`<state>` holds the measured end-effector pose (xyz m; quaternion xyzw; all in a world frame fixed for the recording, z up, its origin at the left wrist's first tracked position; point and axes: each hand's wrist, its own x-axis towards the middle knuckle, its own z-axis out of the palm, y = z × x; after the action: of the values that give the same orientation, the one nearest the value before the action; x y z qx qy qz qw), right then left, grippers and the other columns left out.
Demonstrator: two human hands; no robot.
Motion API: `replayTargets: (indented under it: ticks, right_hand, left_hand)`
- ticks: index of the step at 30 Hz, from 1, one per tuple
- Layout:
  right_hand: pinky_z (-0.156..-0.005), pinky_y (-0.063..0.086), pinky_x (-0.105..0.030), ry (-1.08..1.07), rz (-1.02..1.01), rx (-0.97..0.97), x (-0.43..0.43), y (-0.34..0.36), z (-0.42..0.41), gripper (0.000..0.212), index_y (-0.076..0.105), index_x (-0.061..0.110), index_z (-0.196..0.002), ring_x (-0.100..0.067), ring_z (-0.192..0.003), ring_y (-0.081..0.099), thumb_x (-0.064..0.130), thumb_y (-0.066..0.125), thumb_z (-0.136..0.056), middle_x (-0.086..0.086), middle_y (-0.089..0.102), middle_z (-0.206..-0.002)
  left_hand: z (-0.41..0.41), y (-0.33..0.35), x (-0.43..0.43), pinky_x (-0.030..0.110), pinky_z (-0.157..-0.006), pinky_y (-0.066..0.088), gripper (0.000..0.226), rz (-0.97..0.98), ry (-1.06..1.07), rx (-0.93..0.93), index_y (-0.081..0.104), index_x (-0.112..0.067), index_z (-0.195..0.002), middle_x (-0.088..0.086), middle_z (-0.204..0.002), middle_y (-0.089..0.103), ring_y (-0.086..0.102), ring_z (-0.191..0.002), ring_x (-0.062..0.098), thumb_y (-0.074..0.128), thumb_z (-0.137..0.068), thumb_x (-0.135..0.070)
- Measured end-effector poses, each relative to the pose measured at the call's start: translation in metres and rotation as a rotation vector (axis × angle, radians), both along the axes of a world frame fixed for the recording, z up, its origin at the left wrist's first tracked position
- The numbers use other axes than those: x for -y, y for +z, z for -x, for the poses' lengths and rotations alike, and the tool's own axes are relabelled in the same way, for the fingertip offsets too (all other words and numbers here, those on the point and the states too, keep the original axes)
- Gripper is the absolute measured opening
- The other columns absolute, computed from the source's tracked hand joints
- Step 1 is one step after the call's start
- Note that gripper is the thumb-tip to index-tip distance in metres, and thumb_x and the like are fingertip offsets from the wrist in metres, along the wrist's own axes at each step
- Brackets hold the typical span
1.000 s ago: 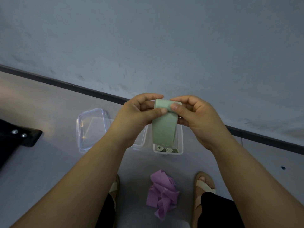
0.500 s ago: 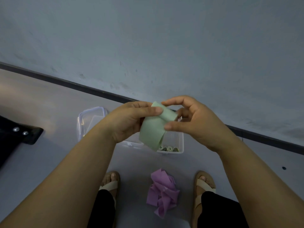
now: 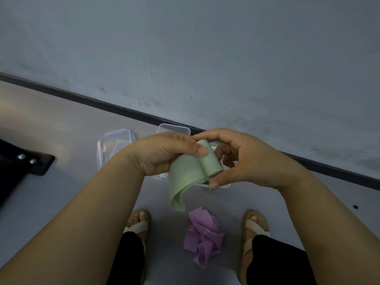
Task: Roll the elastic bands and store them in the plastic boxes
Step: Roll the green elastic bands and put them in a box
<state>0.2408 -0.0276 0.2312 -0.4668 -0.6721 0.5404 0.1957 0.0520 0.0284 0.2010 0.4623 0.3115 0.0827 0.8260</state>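
Observation:
A pale green elastic band (image 3: 191, 175) is held in front of me, its upper end wound into a small roll and its loose tail hanging down to the left. My left hand (image 3: 164, 153) pinches the roll from the left with the thumb on top. My right hand (image 3: 240, 159) grips the roll's right end between thumb and fingers. Behind the hands a clear plastic box (image 3: 218, 185) sits on the floor, mostly hidden. A heap of purple elastic bands (image 3: 202, 236) lies on the floor between my feet.
A clear lid (image 3: 112, 147) lies on the floor left of the box, and another clear box edge (image 3: 173, 128) shows behind my left hand. A black object (image 3: 22, 163) sits at the far left. A wall with a dark baseboard (image 3: 102, 103) runs behind.
The green band hung straight down a second ago. Now more of it is wound into the roll, the roll is tilted to the right, and the loose tail has swung left.

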Motion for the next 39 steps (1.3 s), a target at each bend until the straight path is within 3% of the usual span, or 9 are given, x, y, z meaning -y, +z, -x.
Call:
replayTargets:
  ticks: [4, 8, 12, 16, 19, 22, 24, 30, 39]
  right_hand:
    - [-0.059, 0.044, -0.014, -0.013, -0.025, 0.022, 0.0, 0.0, 0.001, 0.064, 0.052, 0.042, -0.108, 0.003, -0.063, 0.053, 0.014, 0.084, -0.061, 0.035, 0.058, -0.076]
    - [-0.059, 0.044, -0.015, -0.08, -0.057, -0.022, 0.0, -0.003, -0.001, 0.061, 0.056, 0.036, -0.107, 0.0, -0.061, 0.052, 0.013, 0.085, -0.059, 0.03, 0.06, -0.084]
    - [-0.06, 0.046, -0.02, -0.124, -0.085, -0.051, -0.001, -0.004, -0.004, 0.058, 0.059, 0.034, -0.105, -0.001, -0.059, 0.05, 0.015, 0.086, -0.057, 0.027, 0.061, -0.085]
    - [-0.062, 0.045, -0.018, -0.125, -0.103, -0.036, -0.002, -0.006, -0.007, 0.057, 0.059, 0.035, -0.103, 0.0, -0.065, 0.051, 0.019, 0.086, -0.055, 0.023, 0.061, -0.079]
    - [-0.063, 0.045, -0.018, -0.122, -0.108, -0.019, -0.004, -0.008, -0.008, 0.057, 0.059, 0.036, -0.104, -0.001, -0.072, 0.05, 0.028, 0.085, -0.053, 0.013, 0.059, -0.09]
    - [-0.064, 0.045, -0.02, -0.086, -0.146, -0.016, -0.005, -0.009, -0.007, 0.059, 0.058, 0.036, -0.107, -0.01, -0.078, 0.051, 0.024, 0.086, -0.056, 0.013, 0.056, -0.1]
    - [-0.062, 0.045, -0.02, -0.082, -0.153, -0.003, -0.006, -0.01, -0.007, 0.06, 0.058, 0.036, -0.108, -0.011, -0.072, 0.052, 0.02, 0.087, -0.057, 0.019, 0.055, -0.095]
    - [-0.057, 0.042, -0.013, -0.05, -0.187, 0.058, -0.006, -0.009, -0.009, 0.058, 0.06, 0.032, -0.105, -0.007, -0.063, 0.051, 0.018, 0.088, -0.056, 0.024, 0.053, -0.086]
    - [-0.066, 0.046, -0.019, -0.072, -0.19, 0.1, -0.008, -0.016, -0.01, 0.063, 0.056, 0.04, -0.113, -0.009, -0.072, 0.053, 0.02, 0.086, -0.061, 0.018, 0.054, -0.103]
  left_hand:
    - [-0.002, 0.001, 0.002, 0.025, -0.067, 0.056, 0.043, 0.009, -0.029, 0.017, 0.075, -0.011, -0.084, 0.008, -0.084, 0.073, 0.07, -0.075, 0.017, 0.085, -0.051, -0.036]
    - [-0.001, 0.003, 0.003, 0.022, -0.068, 0.055, 0.038, -0.015, -0.06, 0.036, 0.076, -0.014, -0.087, 0.004, -0.087, 0.074, 0.07, -0.078, 0.014, 0.082, -0.057, -0.036]
    - [-0.002, 0.005, 0.006, 0.018, -0.063, 0.053, 0.029, -0.045, -0.049, 0.027, 0.077, -0.017, -0.081, 0.0, -0.079, 0.074, 0.069, -0.071, 0.009, 0.074, -0.06, -0.035]
    - [-0.007, 0.006, 0.01, 0.018, -0.057, 0.052, 0.032, -0.064, 0.021, 0.003, 0.077, -0.016, -0.072, 0.001, -0.069, 0.071, 0.067, -0.062, 0.008, 0.076, -0.053, -0.042]
    - [-0.01, 0.006, 0.012, 0.018, -0.054, 0.051, 0.027, -0.104, 0.077, -0.067, 0.075, -0.015, -0.065, 0.0, -0.064, 0.07, 0.065, -0.058, 0.008, 0.076, -0.051, -0.038]
    - [-0.01, 0.005, 0.012, 0.019, -0.054, 0.051, 0.006, -0.143, 0.111, -0.127, 0.075, -0.016, -0.062, 0.001, -0.064, 0.07, 0.065, -0.058, 0.009, 0.079, -0.066, -0.02]
    - [-0.009, 0.004, 0.011, 0.02, -0.056, 0.053, 0.014, -0.14, 0.127, -0.151, 0.075, -0.016, -0.063, 0.001, -0.066, 0.07, 0.065, -0.059, 0.011, 0.065, -0.069, -0.023]
    - [-0.011, 0.004, 0.014, 0.021, -0.055, 0.053, 0.017, -0.138, 0.098, -0.161, 0.075, -0.017, -0.065, 0.003, -0.067, 0.071, 0.066, -0.058, 0.012, 0.062, -0.07, -0.025]
    - [-0.011, -0.004, 0.01, 0.03, -0.068, 0.052, 0.018, -0.209, 0.203, -0.245, 0.076, -0.018, -0.074, 0.008, -0.079, 0.071, 0.065, -0.069, 0.02, 0.07, -0.065, -0.032]
